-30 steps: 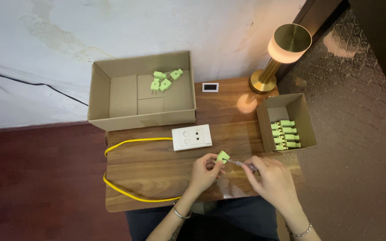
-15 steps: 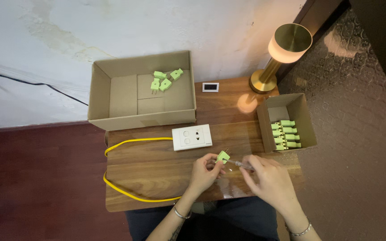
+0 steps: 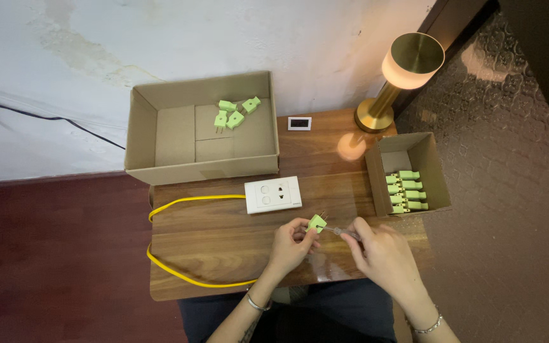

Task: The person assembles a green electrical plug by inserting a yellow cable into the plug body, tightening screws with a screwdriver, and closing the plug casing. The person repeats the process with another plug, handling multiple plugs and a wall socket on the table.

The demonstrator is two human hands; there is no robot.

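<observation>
On the wooden table [image 3: 223,254], a large cardboard box [image 3: 160,136] at eleven o'clock holds four loose green plugs, a small box [image 3: 440,181] at three o'clock holds a neat row of them, and a white socket block [image 3: 273,194] on a yellow cord [image 3: 179,273] lies at the centre. The left hand [image 3: 287,244] is pinched shut on a green plug [image 3: 316,223], prongs toward twelve o'clock, at five o'clock of the socket block. The right hand [image 3: 382,254] is closed on a thin screwdriver [image 3: 341,232] whose tip meets the plug, so the work likely goes best with the plug held steady and the tool kept in line with the screw.
</observation>
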